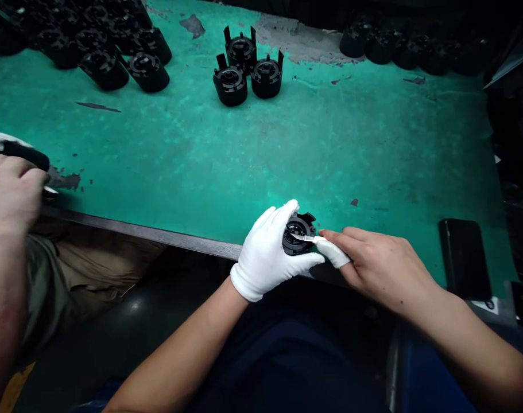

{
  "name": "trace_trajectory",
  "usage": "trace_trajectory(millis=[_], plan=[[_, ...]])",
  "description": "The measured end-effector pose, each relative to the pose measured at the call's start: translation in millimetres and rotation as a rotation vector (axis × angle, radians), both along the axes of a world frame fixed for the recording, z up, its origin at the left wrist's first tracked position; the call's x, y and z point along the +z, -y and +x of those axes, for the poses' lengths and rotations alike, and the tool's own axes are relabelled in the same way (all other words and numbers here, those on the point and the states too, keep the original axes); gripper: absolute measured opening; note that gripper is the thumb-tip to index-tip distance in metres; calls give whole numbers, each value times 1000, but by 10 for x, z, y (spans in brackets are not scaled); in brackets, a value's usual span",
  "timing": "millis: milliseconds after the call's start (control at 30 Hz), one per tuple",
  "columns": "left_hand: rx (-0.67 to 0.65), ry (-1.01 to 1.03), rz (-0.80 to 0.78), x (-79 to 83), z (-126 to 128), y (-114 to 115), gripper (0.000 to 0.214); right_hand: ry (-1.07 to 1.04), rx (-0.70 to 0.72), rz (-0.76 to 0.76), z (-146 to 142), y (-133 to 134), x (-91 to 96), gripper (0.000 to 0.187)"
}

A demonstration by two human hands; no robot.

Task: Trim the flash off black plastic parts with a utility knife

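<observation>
My left hand (267,249), in a white glove, is wrapped around a round black plastic part (299,248) at the table's front edge. The part's open face with ring-shaped ribs is turned up toward me, and a tab sticks out at its far side. My right hand (373,261) is bare except for a white cover on the thumb. It pinches a small knife (303,237) whose thin silvery blade reaches into the middle of the part. The fingers hide the knife's handle.
Three similar black parts (230,86) with upright tabs stand on the green table (351,143). More black parts (147,71) crowd the far left, and a row (382,45) stands far right. A black phone-like slab (465,258) lies right. A co-worker's hand (11,183) works at left.
</observation>
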State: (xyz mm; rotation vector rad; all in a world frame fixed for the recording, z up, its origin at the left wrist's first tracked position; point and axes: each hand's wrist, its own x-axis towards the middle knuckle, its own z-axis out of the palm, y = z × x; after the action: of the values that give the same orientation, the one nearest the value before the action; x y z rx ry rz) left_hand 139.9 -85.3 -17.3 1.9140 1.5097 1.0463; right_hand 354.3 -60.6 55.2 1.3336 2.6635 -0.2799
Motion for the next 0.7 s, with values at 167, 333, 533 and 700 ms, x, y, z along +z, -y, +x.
trace_trajectory(millis=[167,333,533,700], plan=[[-5,-27,44,-8,10,15,97,113,-92,99,-76,-27,-6,42],[27,-59,84,-20,53,58,95,44,-127,42,46,-93,-52,40],[20,-55,68,-15,57,62,92,-26,-57,-65,77,37,15,38],[25,-76,87,-23,65,57,92,129,-81,66,-16,11,12,44]])
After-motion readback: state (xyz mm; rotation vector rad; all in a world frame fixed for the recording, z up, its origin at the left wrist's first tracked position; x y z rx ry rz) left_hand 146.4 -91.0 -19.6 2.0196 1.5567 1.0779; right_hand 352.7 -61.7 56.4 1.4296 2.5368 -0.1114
